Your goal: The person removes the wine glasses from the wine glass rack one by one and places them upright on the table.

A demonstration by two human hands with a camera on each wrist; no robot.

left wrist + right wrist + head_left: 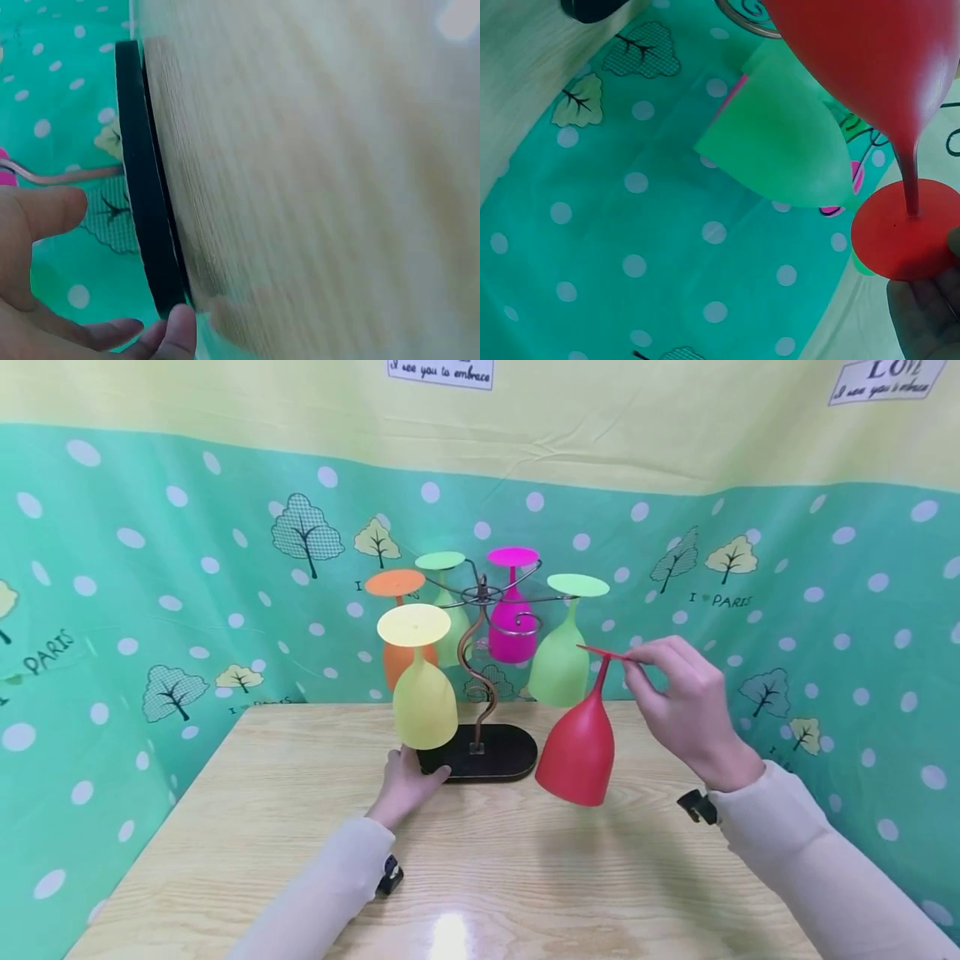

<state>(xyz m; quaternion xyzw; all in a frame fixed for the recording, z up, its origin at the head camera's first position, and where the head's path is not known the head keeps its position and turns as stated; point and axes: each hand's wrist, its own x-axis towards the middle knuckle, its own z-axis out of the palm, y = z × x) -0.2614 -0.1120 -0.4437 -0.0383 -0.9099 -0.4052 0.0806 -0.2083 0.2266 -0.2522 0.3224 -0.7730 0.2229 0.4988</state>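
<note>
Red plastic goblet tilts bowl-down left of right hand, fingers pinching its foot; left hand grips black oval base.

Small cloth-walled tabletop nook; home or studio, cannot tell. Teal, white-dotted cloth, with printed trees and "PARIS" lettering, hangs beyond left hand and right hand and along both flanks. Creased yellow band above. Pale wood-grain table beneath both hands; glare on the near side of the left.
</note>
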